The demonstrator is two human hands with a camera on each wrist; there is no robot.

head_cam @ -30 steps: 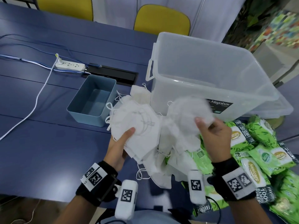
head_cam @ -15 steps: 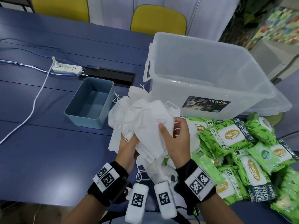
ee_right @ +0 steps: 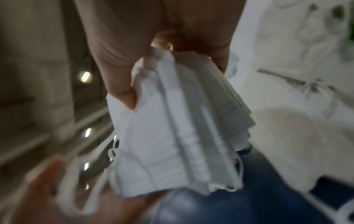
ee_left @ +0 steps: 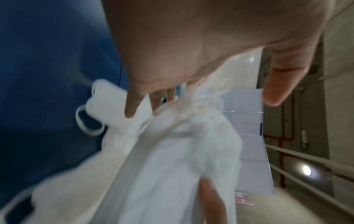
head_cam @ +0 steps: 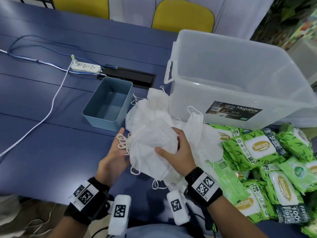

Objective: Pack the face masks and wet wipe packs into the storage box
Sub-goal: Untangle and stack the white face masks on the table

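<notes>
A stack of white face masks point(head_cam: 151, 148) is up off the table between my hands. My right hand point(head_cam: 169, 143) grips it, thumb point(ee_right: 124, 94) on one face and fingers curled over the other. My left hand point(head_cam: 120, 145) lies open beside and under the stack, its straight fingers point(ee_left: 132, 106) touching the masks and ear loops. More loose masks point(head_cam: 154, 103) lie heaped against the clear storage box point(head_cam: 188, 97), which stands open with nothing seen inside. Several green wet wipe packs point(head_cam: 257, 148) are piled on the table to the right.
A small blue bin point(head_cam: 109, 103) sits left of the mask heap. Behind it are a black cable hatch point(head_cam: 130, 78), a white power strip point(head_cam: 85, 67) and a white cable point(head_cam: 51, 107) trailing left. Yellow chairs point(head_cam: 183, 16) stand beyond the blue table.
My right hand brought its bunch of masks left and joined it to the left hand's stack. It now grips the merged stack, and my left hand has loosened and opened beside it.
</notes>
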